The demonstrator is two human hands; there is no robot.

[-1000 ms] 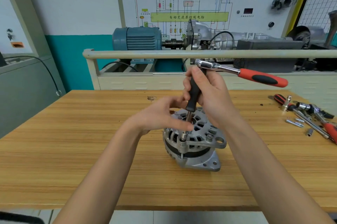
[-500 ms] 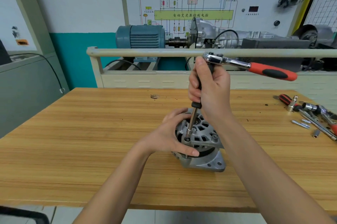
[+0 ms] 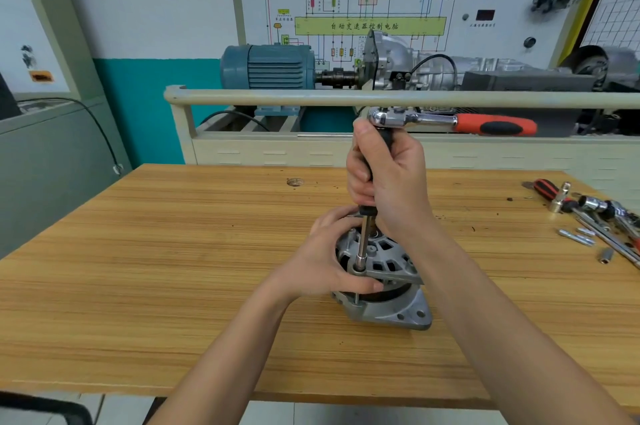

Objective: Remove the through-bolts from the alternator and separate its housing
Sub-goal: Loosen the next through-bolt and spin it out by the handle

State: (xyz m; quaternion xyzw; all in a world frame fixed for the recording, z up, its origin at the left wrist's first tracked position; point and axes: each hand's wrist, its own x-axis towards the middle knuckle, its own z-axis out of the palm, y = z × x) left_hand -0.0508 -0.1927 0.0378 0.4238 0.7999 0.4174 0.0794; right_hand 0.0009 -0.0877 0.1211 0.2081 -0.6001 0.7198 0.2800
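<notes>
A grey aluminium alternator (image 3: 384, 307) stands on the wooden table (image 3: 173, 268), its vented housing facing up. My left hand (image 3: 325, 262) grips the housing's left side, thumb along the front. My right hand (image 3: 388, 178) holds the black grip of a long extension bar (image 3: 363, 244) that stands nearly upright, its socket seated on a through-bolt at the housing's front-left rim. On top of the bar sits a ratchet (image 3: 450, 121) with a red and black handle pointing right.
At the table's right edge lie several tools (image 3: 595, 213): a ratchet, sockets, an extension and removed bolts (image 3: 576, 237). Behind the table runs a beige rail (image 3: 381, 99) with a blue motor (image 3: 270, 66) and a gearbox rig.
My left hand dropped from the bar's lower end onto the housing's side. The socket went down onto the bolt, and the ratchet handle swung slightly.
</notes>
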